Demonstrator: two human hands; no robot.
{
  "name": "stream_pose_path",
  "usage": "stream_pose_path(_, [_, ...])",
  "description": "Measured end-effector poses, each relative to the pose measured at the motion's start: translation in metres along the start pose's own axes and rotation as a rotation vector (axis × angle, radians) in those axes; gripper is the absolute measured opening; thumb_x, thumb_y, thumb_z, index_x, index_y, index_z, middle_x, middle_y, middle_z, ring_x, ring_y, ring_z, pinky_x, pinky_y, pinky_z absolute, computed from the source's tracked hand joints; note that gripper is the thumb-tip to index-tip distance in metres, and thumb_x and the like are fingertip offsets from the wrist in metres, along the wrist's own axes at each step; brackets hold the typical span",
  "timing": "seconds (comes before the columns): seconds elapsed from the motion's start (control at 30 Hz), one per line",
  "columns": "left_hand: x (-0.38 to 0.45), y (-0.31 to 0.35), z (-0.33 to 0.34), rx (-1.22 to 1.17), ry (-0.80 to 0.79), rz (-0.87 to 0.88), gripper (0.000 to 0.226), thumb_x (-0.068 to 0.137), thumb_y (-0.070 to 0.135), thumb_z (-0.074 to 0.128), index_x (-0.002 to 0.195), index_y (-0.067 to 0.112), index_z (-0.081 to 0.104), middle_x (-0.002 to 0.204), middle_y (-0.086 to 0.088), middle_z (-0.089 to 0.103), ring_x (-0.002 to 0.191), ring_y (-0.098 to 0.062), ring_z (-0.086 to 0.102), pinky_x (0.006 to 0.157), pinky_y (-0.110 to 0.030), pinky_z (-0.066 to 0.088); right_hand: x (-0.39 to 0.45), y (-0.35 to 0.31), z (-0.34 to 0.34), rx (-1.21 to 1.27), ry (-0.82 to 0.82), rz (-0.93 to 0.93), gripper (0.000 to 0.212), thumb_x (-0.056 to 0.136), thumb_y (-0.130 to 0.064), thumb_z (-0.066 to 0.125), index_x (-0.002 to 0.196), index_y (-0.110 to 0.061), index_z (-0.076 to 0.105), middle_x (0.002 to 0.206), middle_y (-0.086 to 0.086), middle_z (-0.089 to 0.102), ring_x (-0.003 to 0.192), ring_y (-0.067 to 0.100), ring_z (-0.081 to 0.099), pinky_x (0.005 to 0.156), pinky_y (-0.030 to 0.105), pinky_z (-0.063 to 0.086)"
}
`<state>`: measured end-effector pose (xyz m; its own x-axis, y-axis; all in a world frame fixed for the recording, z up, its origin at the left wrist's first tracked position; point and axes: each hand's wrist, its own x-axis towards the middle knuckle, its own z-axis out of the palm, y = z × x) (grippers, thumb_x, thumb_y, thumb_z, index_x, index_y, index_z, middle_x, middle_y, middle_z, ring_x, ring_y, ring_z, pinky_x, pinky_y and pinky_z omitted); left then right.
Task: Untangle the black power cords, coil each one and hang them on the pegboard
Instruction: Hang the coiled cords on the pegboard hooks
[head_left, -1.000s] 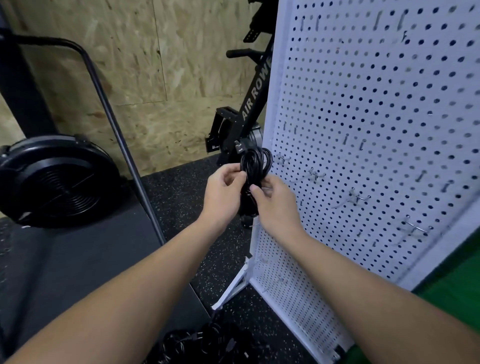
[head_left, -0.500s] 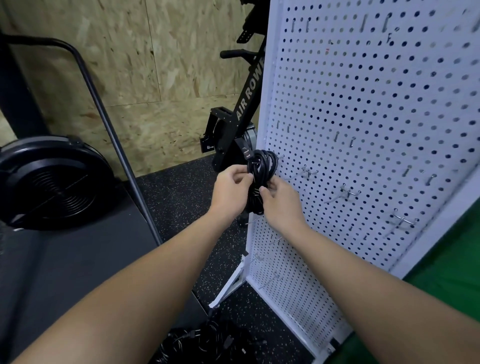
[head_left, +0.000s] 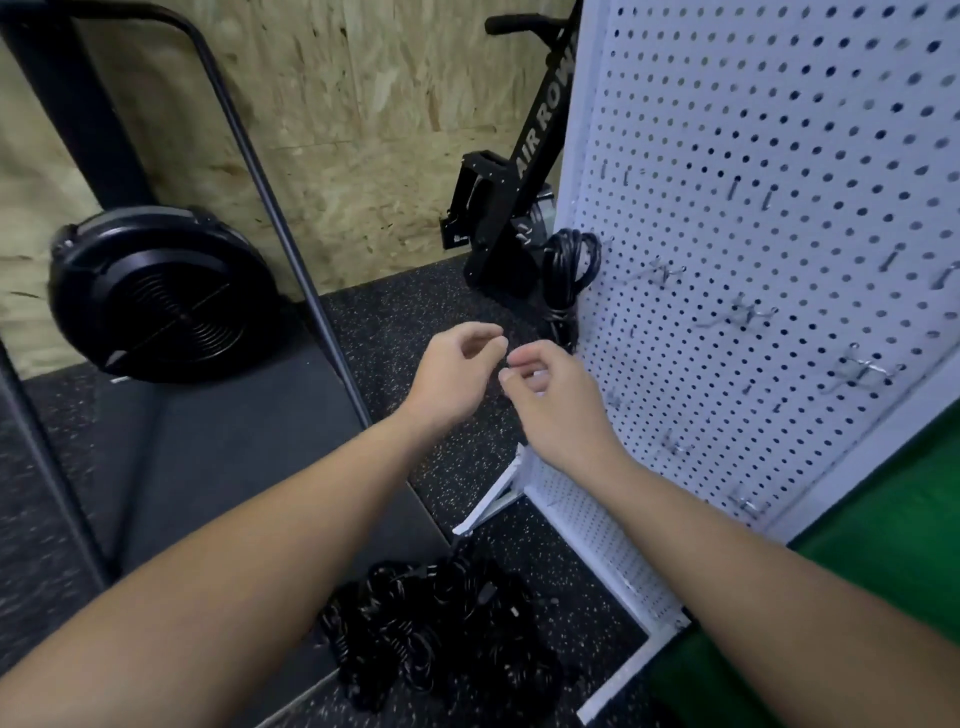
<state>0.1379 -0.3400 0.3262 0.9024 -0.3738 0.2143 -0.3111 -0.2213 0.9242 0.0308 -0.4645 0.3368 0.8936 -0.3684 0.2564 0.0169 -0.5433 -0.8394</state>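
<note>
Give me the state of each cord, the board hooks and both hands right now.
coiled cord: hanging at the pegboard's left edge, no hand on it.
cord pile: tangled on the floor.
pegboard: upright; other visible hooks bare.
left hand: loosely curled, holding nothing.
right hand: loosely curled, holding nothing.

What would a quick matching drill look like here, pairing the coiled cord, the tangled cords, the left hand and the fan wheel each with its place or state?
Things:
1. coiled cord
2. tangled cords
3. left hand
4. fan wheel

Places or states:
A. piled on the floor near the pegboard's foot
B. far left, beside the wooden wall
C. hanging at the pegboard's left edge
D. holding nothing, fingers loosely curled

Pairs: 1-C, 2-A, 3-D, 4-B
</note>
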Motion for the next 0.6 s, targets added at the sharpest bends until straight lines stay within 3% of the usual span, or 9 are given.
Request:
stream_pose_path(0.13, [-0.068, -0.065, -0.042, 0.006, -0.048, -0.145, 0.014, 0.105, 0.021, 0.072, 0.116, 0.015, 0.08, 0.1, -0.003, 0.084, 0.093, -0.013, 0.079, 0.083, -0.036, 0.064, -0.038, 0.037, 0.055, -0.017, -0.216, 0.025, 0.018, 0.105, -0.031, 0.071, 0.123, -0.027, 0.07, 0.11, -0.014, 0.072, 0.092, -0.004, 0.07, 0.083, 0.015, 0.056])
stream_pose_path(0.33, [-0.172, -0.191, -0.077, 0.148, -0.068, -0.425, 0.01, 0.105, 0.016, 0.074, 0.112, 0.011, 0.079, 0.082, 0.004, 0.078, 0.062, 0.001, 0.064, 0.065, -0.019, 0.05, -0.109, 0.118, 0.16, -0.031, -0.542, 0.195, 0.024, 0.101, -0.025, 0.076, 0.125, -0.019, 0.071, 0.111, -0.006, 0.073, 0.098, 0.009, 0.072, 0.094, 0.032, 0.06])
stream_pose_path(0.4, [-0.201, -0.228, -0.073, 0.166, -0.084, -0.515, 0.006, 0.104, 0.017, 0.074, 0.107, 0.014, 0.079, 0.082, 0.004, 0.078, 0.063, -0.001, 0.067, 0.069, -0.022, 0.053, -0.131, 0.15, 0.191, -0.071, -0.603, 0.259, 0.025, 0.099, -0.022, 0.08, 0.122, -0.015, 0.073, 0.108, -0.004, 0.075, 0.099, 0.013, 0.074, 0.101, 0.038, 0.06])
stream_pose_path(0.47, [-0.221, -0.266, -0.065, 0.135, -0.068, -0.632, 0.005, 0.104, 0.022, 0.074, 0.102, 0.018, 0.077, 0.085, 0.002, 0.08, 0.074, -0.009, 0.074, 0.076, -0.038, 0.062, -0.147, 0.177, 0.215, -0.127, -0.628, 0.32, 0.027, 0.099, -0.025, 0.081, 0.122, -0.013, 0.075, 0.111, -0.001, 0.076, 0.105, 0.017, 0.074, 0.105, 0.041, 0.058])
stream_pose_path(0.53, [-0.235, -0.295, -0.053, 0.158, -0.068, -0.745, 0.016, 0.104, 0.035, 0.074, 0.104, 0.019, 0.072, 0.09, 0.0, 0.08, 0.08, -0.015, 0.079, 0.081, -0.047, 0.066, -0.158, 0.197, 0.231, -0.194, -0.634, 0.366, 0.038, 0.101, -0.029, 0.078, 0.134, -0.011, 0.072, 0.127, 0.004, 0.075, 0.12, 0.023, 0.072, 0.109, 0.04, 0.056])
stream_pose_path(0.6, [-0.244, -0.321, -0.041, 0.252, -0.056, -0.832, 0.036, 0.097, 0.056, 0.073, 0.105, 0.022, 0.065, 0.09, -0.001, 0.079, 0.083, -0.019, 0.077, 0.079, -0.044, 0.064, -0.161, 0.212, 0.241, -0.246, -0.654, 0.392, 0.052, 0.104, -0.031, 0.075, 0.149, -0.01, 0.062, 0.146, 0.007, 0.067, 0.134, 0.026, 0.065, 0.114, 0.039, 0.052])
